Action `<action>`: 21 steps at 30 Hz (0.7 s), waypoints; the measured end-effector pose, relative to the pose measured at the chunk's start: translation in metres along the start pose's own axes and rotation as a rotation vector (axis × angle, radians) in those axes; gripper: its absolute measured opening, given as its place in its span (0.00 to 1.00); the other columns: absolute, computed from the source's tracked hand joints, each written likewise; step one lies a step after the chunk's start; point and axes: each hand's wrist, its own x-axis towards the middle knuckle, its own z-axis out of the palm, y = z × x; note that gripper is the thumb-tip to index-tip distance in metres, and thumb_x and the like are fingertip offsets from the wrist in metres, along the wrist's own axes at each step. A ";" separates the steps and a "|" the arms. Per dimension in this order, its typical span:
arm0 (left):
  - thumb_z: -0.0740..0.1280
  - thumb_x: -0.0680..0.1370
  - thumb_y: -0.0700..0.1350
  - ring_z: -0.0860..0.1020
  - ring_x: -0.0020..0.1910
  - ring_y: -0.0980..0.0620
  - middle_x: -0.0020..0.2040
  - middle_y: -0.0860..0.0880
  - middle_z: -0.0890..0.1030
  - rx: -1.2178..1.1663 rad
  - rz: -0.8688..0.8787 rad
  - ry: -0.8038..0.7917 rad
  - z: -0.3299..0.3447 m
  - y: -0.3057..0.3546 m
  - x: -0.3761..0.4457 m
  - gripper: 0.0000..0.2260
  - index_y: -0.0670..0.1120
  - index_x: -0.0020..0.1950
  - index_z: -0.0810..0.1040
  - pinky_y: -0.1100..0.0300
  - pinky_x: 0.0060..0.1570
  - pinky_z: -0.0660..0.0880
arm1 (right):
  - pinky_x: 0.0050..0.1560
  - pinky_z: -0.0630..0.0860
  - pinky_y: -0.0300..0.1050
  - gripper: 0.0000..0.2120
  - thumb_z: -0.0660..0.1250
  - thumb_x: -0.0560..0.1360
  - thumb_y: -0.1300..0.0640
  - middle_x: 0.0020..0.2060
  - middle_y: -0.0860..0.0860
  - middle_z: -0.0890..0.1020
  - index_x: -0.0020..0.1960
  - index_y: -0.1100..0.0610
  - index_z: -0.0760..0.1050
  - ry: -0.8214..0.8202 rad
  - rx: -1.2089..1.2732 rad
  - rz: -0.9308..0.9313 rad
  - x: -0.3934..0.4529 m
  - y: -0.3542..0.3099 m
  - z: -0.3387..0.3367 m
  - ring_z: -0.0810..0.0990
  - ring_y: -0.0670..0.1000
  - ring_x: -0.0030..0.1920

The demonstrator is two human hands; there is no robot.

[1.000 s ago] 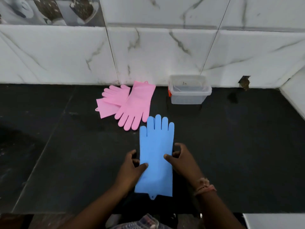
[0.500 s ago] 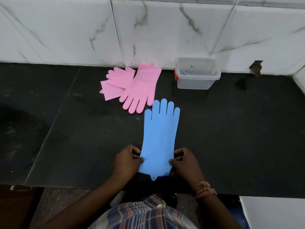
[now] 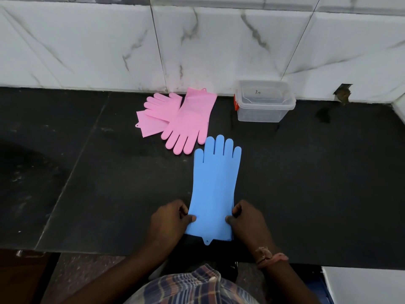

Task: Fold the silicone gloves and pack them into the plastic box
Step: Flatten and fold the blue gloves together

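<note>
A blue silicone glove [image 3: 213,183] lies flat on the black counter [image 3: 87,183], fingers pointing toward the wall. My left hand [image 3: 169,220] pinches the cuff's left edge and my right hand [image 3: 247,220] pinches its right edge. Two pink gloves lie farther back: one [image 3: 190,123] with fingers toward me, the other [image 3: 157,113] partly under it at its left. A clear plastic box [image 3: 264,102] with no lid stands against the wall, right of the pink gloves; nothing shows inside it.
A white marble-tiled wall [image 3: 197,44] backs the counter. The counter's front edge [image 3: 87,251] runs just below my hands. A hole [image 3: 343,93] breaks the tile at the right. A white surface [image 3: 368,286] sits at the lower right.
My hands slid from the glove's middle down to the cuff, thumbs now on its side edges. The view tilted down. The glove stays flat.
</note>
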 end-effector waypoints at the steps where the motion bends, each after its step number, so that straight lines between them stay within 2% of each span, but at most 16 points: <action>1: 0.76 0.73 0.58 0.77 0.34 0.63 0.35 0.56 0.82 0.006 -0.007 -0.002 0.000 -0.001 0.002 0.12 0.53 0.39 0.79 0.66 0.30 0.64 | 0.31 0.67 0.37 0.11 0.74 0.69 0.53 0.34 0.45 0.77 0.40 0.53 0.71 0.005 -0.054 -0.016 0.002 0.000 -0.002 0.74 0.41 0.33; 3: 0.75 0.74 0.60 0.77 0.33 0.64 0.34 0.57 0.81 0.010 -0.004 0.015 -0.001 -0.002 0.006 0.14 0.53 0.39 0.77 0.66 0.30 0.64 | 0.31 0.65 0.37 0.12 0.74 0.69 0.48 0.34 0.44 0.77 0.39 0.52 0.72 0.022 -0.086 -0.022 0.008 -0.001 -0.005 0.74 0.40 0.34; 6: 0.77 0.73 0.56 0.79 0.38 0.65 0.38 0.58 0.82 -0.127 0.054 0.023 -0.002 0.010 0.017 0.10 0.56 0.44 0.78 0.66 0.36 0.71 | 0.33 0.69 0.40 0.11 0.73 0.72 0.47 0.34 0.44 0.79 0.40 0.50 0.72 0.116 -0.028 -0.065 0.020 -0.008 -0.009 0.76 0.42 0.35; 9: 0.77 0.74 0.51 0.83 0.44 0.56 0.43 0.54 0.85 -0.248 0.088 0.041 -0.003 0.028 0.036 0.09 0.51 0.50 0.82 0.59 0.45 0.77 | 0.33 0.69 0.36 0.08 0.71 0.75 0.50 0.37 0.44 0.79 0.47 0.49 0.72 0.190 0.052 -0.109 0.040 -0.022 -0.011 0.77 0.42 0.36; 11: 0.76 0.75 0.51 0.82 0.47 0.54 0.47 0.53 0.83 -0.265 0.100 0.071 -0.004 0.037 0.045 0.10 0.50 0.53 0.81 0.57 0.47 0.78 | 0.38 0.72 0.37 0.09 0.70 0.76 0.52 0.41 0.46 0.78 0.54 0.51 0.72 0.229 0.101 -0.121 0.053 -0.030 -0.010 0.77 0.45 0.40; 14: 0.76 0.75 0.48 0.80 0.49 0.55 0.49 0.55 0.81 -0.274 0.131 0.095 -0.001 0.040 0.051 0.13 0.52 0.58 0.80 0.54 0.51 0.80 | 0.52 0.74 0.40 0.13 0.68 0.78 0.57 0.52 0.45 0.78 0.62 0.52 0.73 0.310 0.171 -0.143 0.063 -0.030 -0.001 0.77 0.46 0.50; 18: 0.77 0.75 0.47 0.80 0.47 0.56 0.47 0.53 0.81 -0.256 0.125 0.097 0.002 0.033 0.058 0.18 0.52 0.64 0.82 0.59 0.50 0.78 | 0.52 0.72 0.35 0.11 0.67 0.78 0.59 0.51 0.38 0.77 0.59 0.49 0.77 0.450 0.155 -0.299 0.060 -0.018 0.014 0.77 0.40 0.50; 21: 0.75 0.77 0.51 0.79 0.43 0.59 0.45 0.55 0.80 -0.211 0.126 0.112 0.007 0.029 0.058 0.19 0.53 0.68 0.82 0.63 0.45 0.73 | 0.54 0.75 0.37 0.09 0.69 0.77 0.59 0.51 0.39 0.80 0.55 0.49 0.80 0.460 0.248 -0.270 0.068 -0.014 0.012 0.79 0.41 0.50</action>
